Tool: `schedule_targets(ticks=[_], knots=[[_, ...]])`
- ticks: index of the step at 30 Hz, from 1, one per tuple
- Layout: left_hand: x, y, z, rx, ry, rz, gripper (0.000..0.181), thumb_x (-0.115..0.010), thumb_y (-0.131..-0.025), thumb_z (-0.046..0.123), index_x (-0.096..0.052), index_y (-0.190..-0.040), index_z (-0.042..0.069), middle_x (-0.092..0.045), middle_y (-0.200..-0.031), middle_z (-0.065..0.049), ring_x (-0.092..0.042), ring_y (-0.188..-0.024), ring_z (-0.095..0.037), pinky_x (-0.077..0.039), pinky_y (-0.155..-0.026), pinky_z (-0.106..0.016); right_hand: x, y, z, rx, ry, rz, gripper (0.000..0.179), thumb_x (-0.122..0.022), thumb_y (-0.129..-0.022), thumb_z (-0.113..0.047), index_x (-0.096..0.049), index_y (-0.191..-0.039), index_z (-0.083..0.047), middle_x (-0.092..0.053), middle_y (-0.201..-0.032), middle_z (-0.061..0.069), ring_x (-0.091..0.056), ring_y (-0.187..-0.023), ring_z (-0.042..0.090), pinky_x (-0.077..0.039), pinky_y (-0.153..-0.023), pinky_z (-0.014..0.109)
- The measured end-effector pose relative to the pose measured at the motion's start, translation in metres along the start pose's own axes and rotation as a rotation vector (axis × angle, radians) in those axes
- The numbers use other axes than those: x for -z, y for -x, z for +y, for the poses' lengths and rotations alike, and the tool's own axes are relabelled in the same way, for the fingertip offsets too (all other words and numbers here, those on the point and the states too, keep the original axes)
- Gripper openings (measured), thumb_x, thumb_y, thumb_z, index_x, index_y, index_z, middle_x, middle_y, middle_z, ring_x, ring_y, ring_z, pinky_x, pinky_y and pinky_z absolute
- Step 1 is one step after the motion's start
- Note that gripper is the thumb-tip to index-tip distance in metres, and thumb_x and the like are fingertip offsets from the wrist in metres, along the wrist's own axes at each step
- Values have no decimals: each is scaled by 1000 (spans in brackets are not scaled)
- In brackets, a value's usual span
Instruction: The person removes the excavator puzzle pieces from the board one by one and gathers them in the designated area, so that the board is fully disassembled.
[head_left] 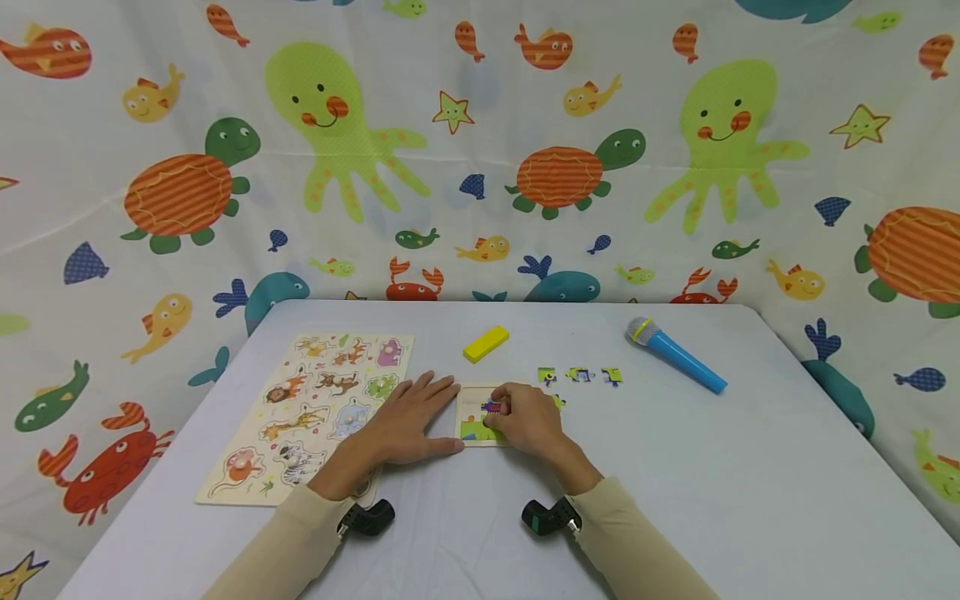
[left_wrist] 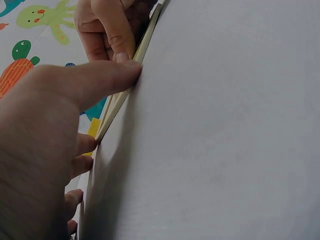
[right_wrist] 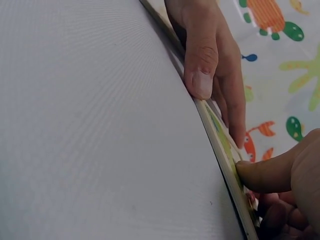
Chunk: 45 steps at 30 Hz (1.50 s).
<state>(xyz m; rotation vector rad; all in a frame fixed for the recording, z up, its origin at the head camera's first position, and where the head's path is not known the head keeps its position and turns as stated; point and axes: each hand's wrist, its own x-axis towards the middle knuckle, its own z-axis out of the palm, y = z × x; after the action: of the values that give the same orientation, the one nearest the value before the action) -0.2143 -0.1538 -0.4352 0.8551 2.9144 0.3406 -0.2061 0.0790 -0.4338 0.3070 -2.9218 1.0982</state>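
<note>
Right grip (head_left: 528,418) pinches a puzzle piece (head_left: 491,407); left grip (head_left: 408,425), spread wide, touches the wooden tray (head_left: 483,444).

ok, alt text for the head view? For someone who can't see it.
A person's right hand curls its fingers over a small puzzle tray; the left hand rests at the tray's left edge. Loose puzzle pieces lie just beyond the right hand, a yellow block behind the tray, a blue microphone at right and an animal board at left.
</note>
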Motion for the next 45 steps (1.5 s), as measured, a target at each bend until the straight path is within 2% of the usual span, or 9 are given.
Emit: schedule_targets(ticks=[13,18,23,32,45], knots=[[0,0,0,-1,4,-2,93,-59,-87,72,-34,-160,19,-29,-167,0,-17,-156,-32,-15,-123,-56,1,0,3,10,-32,-18,31,-81,-87,-22,-68,-111,-8,-55,-72,-3,-51,-67,12,-36,-61,27],[-1,0,-1,-1,-2,-2,93,-58,-87,72,-33,-160,20,-28,-167,0,-16,-156,-32,-15,-123,-56,-1,-1,4,19,-14,-20,27,-81,-87,-22,-65,-107,-11,-57,-81,-4,-53,-76,13,-39,-69,29],[0,0,0,-3,4,1,93,-59,-87,71,-34,-160,19,-29,-167,0,-17,-156,-32,-15,-123,-56,-2,-1,2,10,24,-10,34,-80,-87,-24,-68,-114,-10,-58,-86,-4,-54,-84,15,-41,-77,34],[-2,0,-1,0,-1,4,93,-58,-87,72,-34,-160,20,-29,-167,0,-17,-156,-31,-16,-123,-55,-2,-1,3,15,42,-19,31,-79,-88,-25,-70,-114,-11,-59,-86,-5,-54,-83,15,-41,-78,36],[-2,1,-1,5,0,0,94,-58,-86,73,-33,-160,21,-28,-167,1,-16,-156,-31,-15,-124,-55,1,0,1,25,13,-11,38,-81,-87,-26,-61,-117,-15,-61,-98,-1,-55,-86,16,-44,-78,35]])
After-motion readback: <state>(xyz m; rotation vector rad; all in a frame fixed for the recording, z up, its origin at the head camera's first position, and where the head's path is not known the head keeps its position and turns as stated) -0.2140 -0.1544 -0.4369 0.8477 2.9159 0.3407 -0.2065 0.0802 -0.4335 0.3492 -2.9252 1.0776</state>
